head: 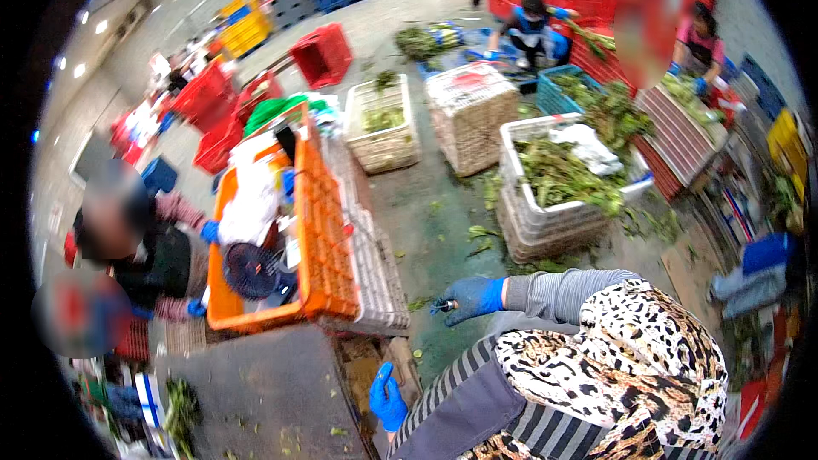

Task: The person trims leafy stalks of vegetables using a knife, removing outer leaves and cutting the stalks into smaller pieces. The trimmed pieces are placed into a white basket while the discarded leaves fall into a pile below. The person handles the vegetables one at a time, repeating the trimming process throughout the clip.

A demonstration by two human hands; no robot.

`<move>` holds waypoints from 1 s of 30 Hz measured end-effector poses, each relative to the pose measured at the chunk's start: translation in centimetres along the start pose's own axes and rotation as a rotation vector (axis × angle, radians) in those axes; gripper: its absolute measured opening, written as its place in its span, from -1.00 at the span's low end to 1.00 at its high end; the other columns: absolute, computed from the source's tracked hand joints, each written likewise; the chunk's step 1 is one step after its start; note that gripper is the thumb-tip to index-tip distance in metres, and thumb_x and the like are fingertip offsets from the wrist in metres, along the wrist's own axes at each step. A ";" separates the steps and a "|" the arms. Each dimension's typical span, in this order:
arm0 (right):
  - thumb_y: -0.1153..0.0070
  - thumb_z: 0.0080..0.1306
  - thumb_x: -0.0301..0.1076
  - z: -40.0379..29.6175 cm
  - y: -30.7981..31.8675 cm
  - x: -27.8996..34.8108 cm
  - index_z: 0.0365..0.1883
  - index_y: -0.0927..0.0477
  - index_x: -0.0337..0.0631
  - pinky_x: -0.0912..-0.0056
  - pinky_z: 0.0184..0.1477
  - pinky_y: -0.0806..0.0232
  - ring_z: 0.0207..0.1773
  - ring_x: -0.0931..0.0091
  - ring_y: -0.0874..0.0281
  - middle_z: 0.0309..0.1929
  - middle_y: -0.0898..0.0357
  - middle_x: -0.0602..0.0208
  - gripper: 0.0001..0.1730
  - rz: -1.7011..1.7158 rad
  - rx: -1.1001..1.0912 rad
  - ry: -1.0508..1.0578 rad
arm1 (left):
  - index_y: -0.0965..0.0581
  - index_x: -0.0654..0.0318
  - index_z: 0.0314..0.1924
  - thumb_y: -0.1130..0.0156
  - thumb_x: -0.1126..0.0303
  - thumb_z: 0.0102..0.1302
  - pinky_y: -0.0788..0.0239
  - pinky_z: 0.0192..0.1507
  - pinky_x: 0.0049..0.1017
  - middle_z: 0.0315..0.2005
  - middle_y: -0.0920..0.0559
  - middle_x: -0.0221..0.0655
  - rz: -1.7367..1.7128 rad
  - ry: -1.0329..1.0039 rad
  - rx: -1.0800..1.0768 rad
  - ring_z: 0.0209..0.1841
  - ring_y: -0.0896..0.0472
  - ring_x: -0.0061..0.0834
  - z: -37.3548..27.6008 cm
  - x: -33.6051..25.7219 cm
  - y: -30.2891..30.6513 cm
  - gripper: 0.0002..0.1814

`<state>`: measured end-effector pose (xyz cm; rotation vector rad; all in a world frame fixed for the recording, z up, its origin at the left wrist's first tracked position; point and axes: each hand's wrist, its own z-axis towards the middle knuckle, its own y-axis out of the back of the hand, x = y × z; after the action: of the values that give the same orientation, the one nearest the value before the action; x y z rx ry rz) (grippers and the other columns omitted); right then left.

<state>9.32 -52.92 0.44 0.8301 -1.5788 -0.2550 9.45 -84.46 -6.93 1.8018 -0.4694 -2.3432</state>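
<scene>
My right hand (474, 300), in a dark blue glove with a bright blue cuff, is closed around a small dark-handled tool (450, 305). A thin piece points left from it, too blurred to name surely. Lower down, my left hand (388, 398) wears a bright blue glove. Its fingers are loosely bent and nothing shows in them. It is near the right edge of a dark flat board (268, 390) dotted with leaf scraps. Beyond the board, an orange plastic crate (326, 255) holds a black fan (250, 270) and a white bag (246, 207).
White crates (377, 255) stand beside the orange one. Farther right, a white crate (543, 230) overflows with leafy greens. A pale crate (383, 150) and a covered box (476, 128) stand beyond the wet floor (434, 217). Co-workers (533, 25) are at the left and far right.
</scene>
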 end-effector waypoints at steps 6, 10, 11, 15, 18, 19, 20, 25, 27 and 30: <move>-0.15 0.03 0.01 -9.4 2.8 -8.3 -0.12 -0.53 -0.15 0.30 -0.11 -0.30 -0.13 0.28 -0.48 -0.17 -0.54 0.14 -0.48 0.113 -0.216 -0.253 | -0.51 0.41 -0.14 -0.04 0.55 0.22 -0.36 -0.03 -0.46 -0.19 -0.58 -0.22 0.116 -0.013 0.385 -0.13 -0.54 -0.45 7.1 -0.6 -2.3 -0.79; -0.16 0.02 0.08 -16.8 5.2 -18.0 -0.19 -0.56 -0.15 0.36 -0.11 -0.30 -0.16 0.32 -0.49 -0.22 -0.56 0.16 -0.47 0.158 -0.536 -0.418 | -0.50 0.45 -0.13 -0.03 0.55 0.24 -0.38 -0.04 -0.44 -0.19 -0.58 -0.22 0.102 0.065 0.452 -0.14 -0.54 -0.44 9.1 -0.7 -6.9 -0.79; -0.17 0.02 0.06 -18.6 6.1 -21.3 -0.21 -0.58 -0.15 0.40 -0.11 -0.30 -0.19 0.35 -0.50 -0.24 -0.56 0.18 -0.49 0.198 -0.629 -0.470 | -0.51 0.45 -0.14 -0.06 0.55 0.22 -0.37 -0.04 -0.45 -0.21 -0.58 -0.22 0.063 0.158 0.431 -0.16 -0.55 -0.46 8.7 -1.9 -9.1 -0.79; -0.22 0.06 -0.13 -27.9 14.2 -35.9 -0.19 -0.57 -0.15 0.52 -0.19 -0.34 -0.29 0.49 -0.49 -0.21 -0.55 0.32 -0.61 0.704 -1.187 -0.594 | -0.51 0.41 -0.14 -0.06 0.54 0.23 -0.38 -0.10 -0.45 -0.20 -0.58 -0.19 0.078 0.209 0.550 -0.18 -0.55 -0.43 7.1 -0.8 -17.8 -0.79; -0.14 0.09 -0.08 -35.4 22.4 -43.9 -0.21 -0.53 -0.11 0.44 -0.34 -0.30 -0.38 0.56 -0.45 -0.30 -0.51 0.39 -0.62 0.986 -1.589 -0.672 | -0.54 0.28 -0.13 -0.14 0.42 0.19 -0.36 -0.07 -0.45 -0.17 -0.58 -0.28 0.275 0.509 0.634 -0.16 -0.55 -0.47 7.2 -1.8 -25.3 -0.76; -0.12 0.10 -0.05 -37.9 24.7 -46.4 -0.23 -0.51 -0.08 0.37 -0.42 -0.28 -0.41 0.58 -0.43 -0.35 -0.49 0.40 -0.63 1.019 -1.701 -0.532 | -0.55 0.24 -0.13 -0.14 0.36 0.18 -0.36 -0.06 -0.46 -0.16 -0.58 -0.31 0.390 0.539 0.683 -0.16 -0.55 -0.48 7.6 -3.3 -27.5 -0.75; -0.15 0.07 -0.03 -40.1 26.9 -49.5 -0.26 -0.51 -0.03 0.31 -0.49 -0.26 -0.45 0.58 -0.42 -0.42 -0.49 0.41 -0.65 1.010 -1.797 -0.598 | -0.56 0.19 -0.13 -0.15 0.31 0.17 -0.35 -0.06 -0.47 -0.16 -0.58 -0.34 0.510 0.565 0.728 -0.15 -0.55 -0.48 8.2 -5.1 -29.6 -0.74; -0.26 0.01 -0.13 -45.9 34.8 -62.1 0.08 -0.35 -0.25 0.31 0.07 -0.19 0.07 0.34 -0.33 0.05 -0.39 0.11 -0.30 0.201 -1.975 -0.935 | -0.53 0.17 -0.10 -0.08 0.15 0.20 -0.33 -0.04 -0.45 -0.17 -0.58 -0.26 0.882 0.563 1.066 -0.13 -0.54 -0.41 12.9 -9.2 -37.6 -0.66; -0.29 -0.01 -0.17 -46.8 37.9 -61.8 0.08 -0.35 -0.27 0.35 0.10 -0.14 0.10 0.31 -0.29 0.06 -0.37 0.07 -0.29 0.099 -1.940 -0.972 | -0.44 0.32 -0.01 0.04 0.27 0.30 -0.27 0.06 -0.50 -0.11 -0.54 -0.22 0.664 0.249 1.144 -0.05 -0.48 -0.47 13.4 -15.7 -40.0 -0.65; -0.30 -0.03 -0.17 -47.1 40.3 -63.9 0.03 -0.38 -0.25 0.31 0.02 -0.21 -0.03 0.24 -0.39 -0.05 -0.45 0.04 -0.33 0.123 -1.870 -1.102 | -0.33 0.01 0.16 0.04 0.27 0.31 -0.11 0.21 -0.38 0.02 -0.43 -0.05 0.190 0.804 1.004 0.13 -0.34 -0.41 14.3 -5.0 -38.8 -0.60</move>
<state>36.78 30.30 -15.12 -1.0524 -1.4393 -1.9099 -0.15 -44.26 -12.05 2.6458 -1.7215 -1.0598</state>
